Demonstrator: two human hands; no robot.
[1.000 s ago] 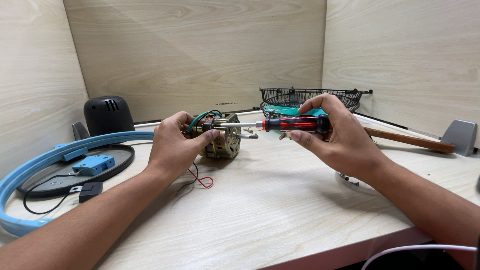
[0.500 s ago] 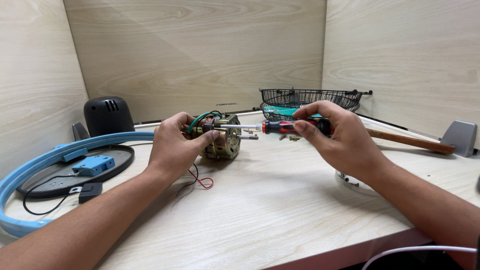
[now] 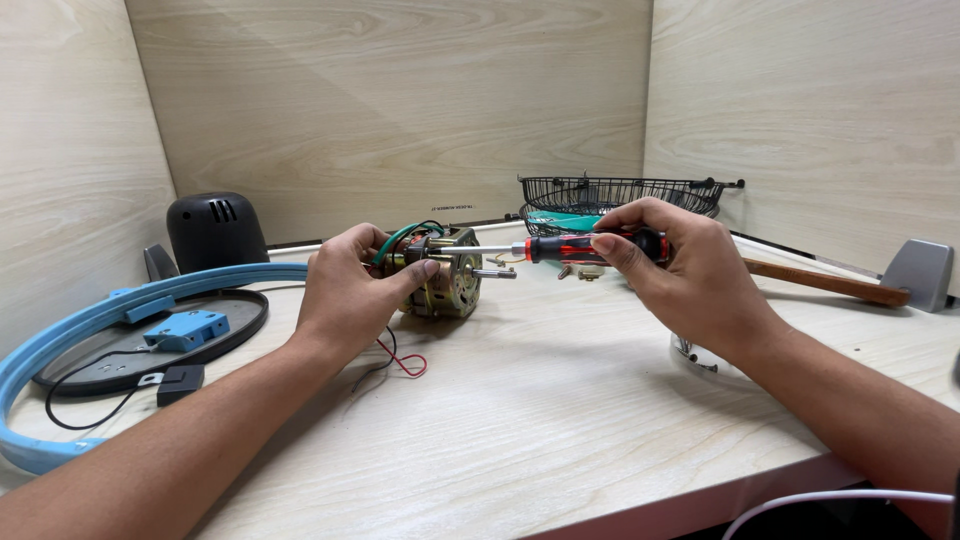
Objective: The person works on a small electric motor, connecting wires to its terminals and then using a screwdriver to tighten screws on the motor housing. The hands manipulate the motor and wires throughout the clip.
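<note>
Head view: left hand (image 3: 350,290) grips the motor (image 3: 445,272); right hand (image 3: 680,270) pinches the screwdriver (image 3: 570,247) against it.

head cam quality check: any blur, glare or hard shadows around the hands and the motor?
Head view: sharp overall, no motion blur on the left hand or right hand; even overhead light, with only soft shadows on the pale wood-grain table under both forearms; a small highlight on the red-and-black-handled screwdriver, none blown out; the small brass-coloured electric motor reads clearly; mild wide-angle stretch at the frame edges.

Both hands (left (image 3: 352,290), right (image 3: 680,270)) closed in grips, forearms converging.
</note>
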